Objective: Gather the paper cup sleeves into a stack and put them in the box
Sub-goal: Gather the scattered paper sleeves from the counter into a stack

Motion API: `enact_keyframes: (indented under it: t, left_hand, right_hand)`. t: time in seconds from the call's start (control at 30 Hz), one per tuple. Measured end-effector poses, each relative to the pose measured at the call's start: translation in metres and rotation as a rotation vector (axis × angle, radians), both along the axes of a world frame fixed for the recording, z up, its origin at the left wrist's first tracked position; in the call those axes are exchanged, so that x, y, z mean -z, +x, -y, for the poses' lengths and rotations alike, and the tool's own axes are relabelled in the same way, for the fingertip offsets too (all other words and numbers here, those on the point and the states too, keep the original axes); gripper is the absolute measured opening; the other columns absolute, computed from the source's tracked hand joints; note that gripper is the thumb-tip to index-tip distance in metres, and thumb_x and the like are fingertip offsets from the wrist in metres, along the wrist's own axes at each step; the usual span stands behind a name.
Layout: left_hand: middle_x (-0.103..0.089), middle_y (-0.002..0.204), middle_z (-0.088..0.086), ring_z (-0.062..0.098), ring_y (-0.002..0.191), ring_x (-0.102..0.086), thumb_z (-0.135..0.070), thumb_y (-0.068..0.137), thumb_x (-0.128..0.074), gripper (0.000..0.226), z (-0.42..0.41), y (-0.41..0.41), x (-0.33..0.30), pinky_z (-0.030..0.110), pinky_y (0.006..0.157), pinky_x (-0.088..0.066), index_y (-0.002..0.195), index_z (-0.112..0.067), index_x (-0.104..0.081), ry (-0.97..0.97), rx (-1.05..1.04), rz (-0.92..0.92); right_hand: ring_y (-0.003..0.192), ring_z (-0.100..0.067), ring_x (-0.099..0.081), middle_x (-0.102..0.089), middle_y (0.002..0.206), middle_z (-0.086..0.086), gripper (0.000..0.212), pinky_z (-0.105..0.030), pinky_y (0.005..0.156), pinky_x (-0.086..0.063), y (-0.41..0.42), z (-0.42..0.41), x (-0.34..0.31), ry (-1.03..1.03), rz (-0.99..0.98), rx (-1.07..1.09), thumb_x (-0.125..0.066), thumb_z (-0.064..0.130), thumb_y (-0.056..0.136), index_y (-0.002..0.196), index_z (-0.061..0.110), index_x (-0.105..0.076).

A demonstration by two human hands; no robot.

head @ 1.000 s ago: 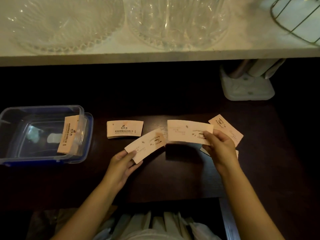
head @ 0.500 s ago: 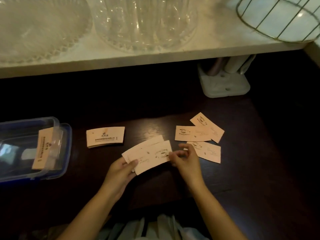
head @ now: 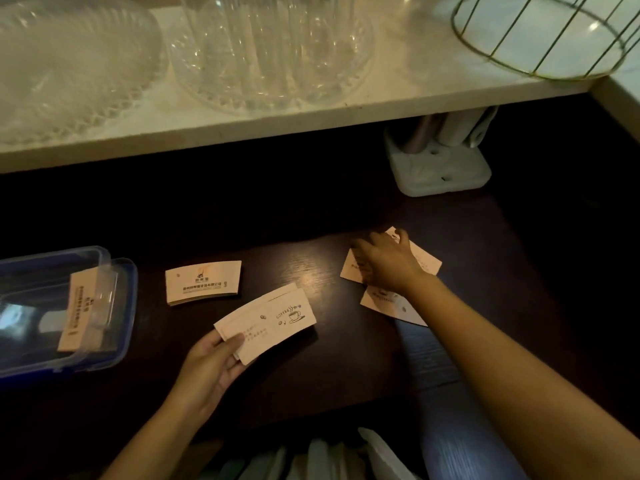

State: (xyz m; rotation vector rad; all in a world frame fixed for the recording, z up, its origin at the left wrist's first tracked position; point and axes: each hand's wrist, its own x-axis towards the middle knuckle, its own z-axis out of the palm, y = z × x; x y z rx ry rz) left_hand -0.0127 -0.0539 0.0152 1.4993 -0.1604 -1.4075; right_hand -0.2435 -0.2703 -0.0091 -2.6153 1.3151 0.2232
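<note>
My left hand (head: 214, 362) pinches the near corner of two overlapped pale paper sleeves (head: 273, 317), held just above the dark table. My right hand (head: 388, 261) lies flat, fingers spread, on the loose sleeves at the right (head: 429, 261); another sleeve (head: 388, 303) pokes out below its wrist. A neat small stack of sleeves (head: 202, 282) rests on the table between my hands and the box. The clear plastic box with a blue rim (head: 128, 299) stands at the left, with a bundle of sleeves (head: 79, 306) upright inside it.
A white shelf (head: 277, 123) overhangs the back of the dark table (head: 311, 375), carrying cut-glass dishes (head: 270, 53) and a wire basket (head: 543, 36). A white holder (head: 440, 171) sits under it at the right. Folded white items lie at the near edge.
My right hand let go of the sleeve it had brought to the left hand and reached right onto the loose sleeves. The left hand now holds two sleeves together.
</note>
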Motion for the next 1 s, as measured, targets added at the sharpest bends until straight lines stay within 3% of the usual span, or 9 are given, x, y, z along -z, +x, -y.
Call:
enact_keyframes:
  t: [0.13,0.23,0.33,0.43,0.57,0.7,0.83,0.9,1.0]
  left_hand:
    - [-0.066,0.104,0.012,0.023,0.097,-0.062,-0.001,0.088,-0.047,0.027,0.002,0.002,-0.003,0.032,0.07,-0.058,0.112,-0.009,-0.055,-0.006,-0.013,0.003]
    - [-0.066,0.105,0.012,0.023,0.098,-0.062,-0.001,0.088,-0.047,0.031,0.005,0.004,-0.003,0.035,0.076,-0.049,0.118,-0.008,-0.053,0.007,-0.04,0.003]
    - [-0.066,0.103,0.011,0.022,0.096,-0.062,-0.001,0.088,-0.047,0.03,0.009,0.003,-0.002,0.033,0.073,-0.055,0.117,-0.009,-0.054,0.008,-0.055,0.007]
    - [-0.067,0.101,0.009,0.021,0.096,-0.063,-0.002,0.088,-0.047,0.028,0.013,-0.001,0.0,0.033,0.071,-0.056,0.113,-0.012,-0.056,0.012,-0.065,-0.005]
    - [-0.068,0.099,0.009,0.021,0.093,-0.063,-0.001,0.087,-0.048,0.022,0.02,-0.014,-0.001,0.028,0.067,-0.059,0.102,-0.015,-0.059,-0.003,-0.059,-0.033]
    - [-0.073,0.089,0.006,0.018,0.084,-0.068,-0.002,0.087,-0.048,0.02,0.026,-0.03,-0.005,0.026,0.064,-0.059,0.097,-0.015,-0.061,-0.027,-0.025,-0.056]
    - [-0.076,0.086,0.002,0.015,0.084,-0.07,-0.003,0.086,-0.05,0.021,0.029,-0.041,-0.008,0.025,0.064,-0.058,0.1,-0.014,-0.061,-0.099,0.058,-0.049]
    - [-0.076,0.087,0.001,0.015,0.085,-0.07,-0.002,0.085,-0.051,0.022,0.029,-0.044,-0.007,0.024,0.064,-0.058,0.1,-0.015,-0.061,-0.113,0.076,-0.009]
    - [-0.075,0.09,0.001,0.015,0.087,-0.069,-0.001,0.085,-0.051,0.024,0.027,-0.043,-0.005,0.028,0.069,-0.058,0.101,-0.015,-0.061,-0.1,0.052,0.007]
  right_hand:
    - [0.108,-0.033,-0.05,-0.054,0.117,-0.013,0.046,-0.044,0.092,-0.031,-0.005,-0.007,-0.003,-0.036,0.096,0.008,-0.058,0.023,0.083,0.127,0.019,-0.045]
    - [0.1,-0.034,-0.056,-0.057,0.114,-0.012,0.029,-0.038,0.078,-0.041,-0.011,-0.015,-0.01,0.106,0.233,0.059,-0.054,0.018,0.087,0.116,0.015,-0.054]
    - [0.096,-0.029,-0.059,-0.062,0.108,-0.011,0.023,-0.042,0.077,-0.051,-0.019,-0.019,-0.023,0.206,0.362,0.139,-0.057,0.01,0.085,0.108,0.014,-0.058]
    - [0.081,-0.022,-0.064,-0.064,0.094,-0.008,0.016,-0.041,0.071,-0.057,-0.027,-0.024,-0.037,0.326,0.607,0.418,-0.06,0.005,0.083,0.096,0.014,-0.058]
    - [0.08,-0.017,-0.07,-0.062,0.087,-0.011,0.025,-0.025,0.056,-0.059,-0.029,-0.051,-0.047,0.584,1.061,0.841,-0.058,-0.004,0.082,0.098,0.015,-0.057]
    - [0.083,-0.017,-0.07,-0.064,0.099,-0.021,0.026,-0.021,0.059,-0.059,-0.011,-0.092,-0.04,0.804,1.388,1.038,-0.056,-0.005,0.085,0.101,0.014,-0.06]
    - [0.072,-0.016,-0.067,-0.058,0.094,-0.024,0.023,-0.016,0.054,-0.057,0.012,-0.123,-0.028,0.717,1.362,1.205,-0.06,-0.005,0.082,0.1,0.009,-0.058]
    - [0.064,-0.016,-0.066,-0.061,0.093,-0.027,0.022,-0.016,0.052,-0.055,0.018,-0.133,-0.022,0.737,1.339,1.148,-0.062,-0.002,0.081,0.1,0.008,-0.057]
    - [0.081,-0.014,-0.061,-0.064,0.096,-0.011,0.028,-0.014,0.063,-0.049,0.002,-0.132,-0.012,0.454,1.09,0.97,-0.069,0.014,0.08,0.106,0.016,-0.058]
